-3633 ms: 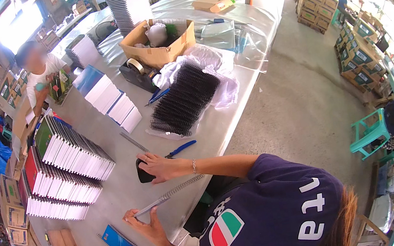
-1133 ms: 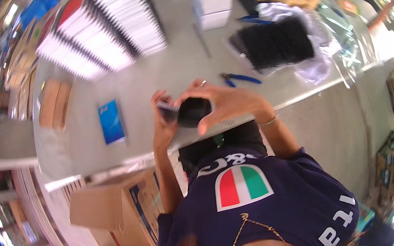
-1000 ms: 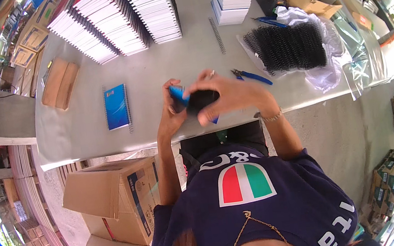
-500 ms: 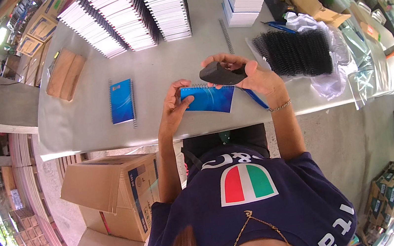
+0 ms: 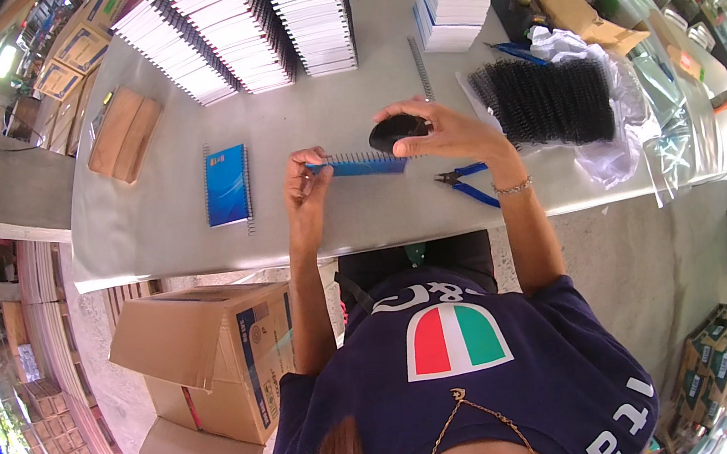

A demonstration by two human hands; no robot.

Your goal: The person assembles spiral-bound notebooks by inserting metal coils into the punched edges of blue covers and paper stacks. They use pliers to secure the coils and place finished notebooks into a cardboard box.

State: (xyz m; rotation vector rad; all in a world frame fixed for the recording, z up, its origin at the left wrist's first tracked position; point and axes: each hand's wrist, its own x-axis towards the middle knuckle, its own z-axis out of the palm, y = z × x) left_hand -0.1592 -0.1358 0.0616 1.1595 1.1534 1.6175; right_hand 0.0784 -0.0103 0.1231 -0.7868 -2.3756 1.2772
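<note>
My left hand (image 5: 306, 182) pinches the left end of a blue notebook (image 5: 362, 168), which is tilted so that it looks like a narrow strip. A wire coil (image 5: 353, 158) runs along its upper edge. Above the notebook's right end, my right hand (image 5: 451, 135) is closed around a dark, rounded block (image 5: 396, 133); whether the block touches the coil cannot be told. Blue-handled cutting pliers (image 5: 466, 186) lie on the table below my right hand. Another blue notebook (image 5: 227, 185) lies flat to the left, a coil along each long side.
Tall stacks of spiral-bound books (image 5: 228, 33) and a stack of books (image 5: 454, 4) stand at the back. Many black coils (image 5: 540, 101) lie on white plastic at right. A loose coil (image 5: 421, 68), a wooden block (image 5: 125, 134) and an open carton (image 5: 206, 358) are around.
The held notebook has shifted left and tipped, showing less of its cover. My right hand has turned the dark block, and the pliers now show fully.
</note>
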